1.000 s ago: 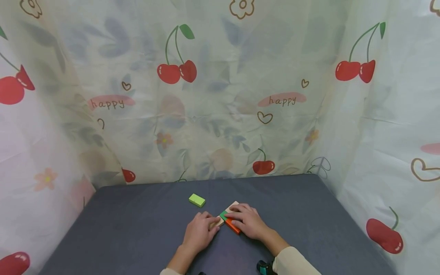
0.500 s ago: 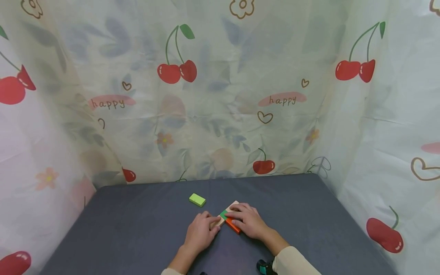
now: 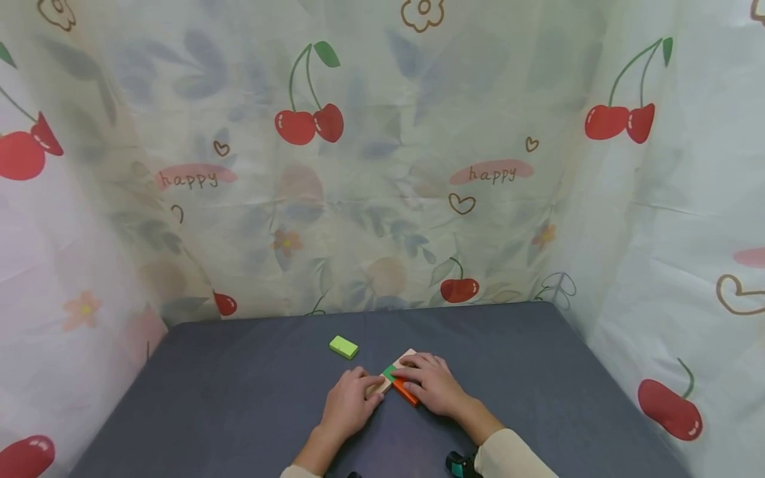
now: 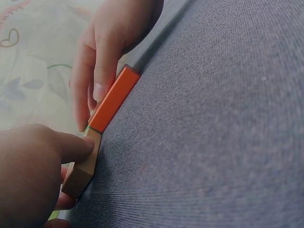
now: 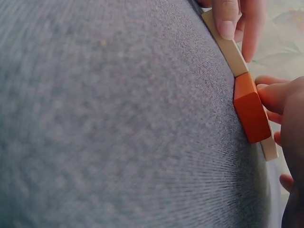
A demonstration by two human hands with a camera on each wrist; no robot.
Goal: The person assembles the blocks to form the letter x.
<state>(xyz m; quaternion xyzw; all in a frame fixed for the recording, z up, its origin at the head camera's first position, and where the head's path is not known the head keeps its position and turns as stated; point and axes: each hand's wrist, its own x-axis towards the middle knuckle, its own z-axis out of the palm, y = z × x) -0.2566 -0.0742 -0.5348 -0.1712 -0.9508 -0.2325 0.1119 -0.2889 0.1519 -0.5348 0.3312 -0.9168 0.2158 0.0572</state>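
My left hand [image 3: 348, 403] pinches a plain wooden block [image 3: 385, 385], its thumb lying along the near face in the left wrist view. My right hand [image 3: 436, 386] grips an orange block [image 3: 406, 393] by thumb and index finger. The orange block slants toward me and meets the end of the wooden one. Between them at the join, a green block [image 3: 390, 372] shows in part. A second pale wooden block [image 3: 408, 356] continues the line up to the right, partly under my right fingers; its end [image 5: 269, 149] peeks out behind the orange block in the right wrist view.
A lime-green block [image 3: 343, 347] lies on the dark grey table cover [image 3: 239, 392], beyond my left hand. A black device with a teal patch [image 3: 459, 465] sits by my right sleeve. A patterned curtain [image 3: 370, 199] encloses the back and sides.
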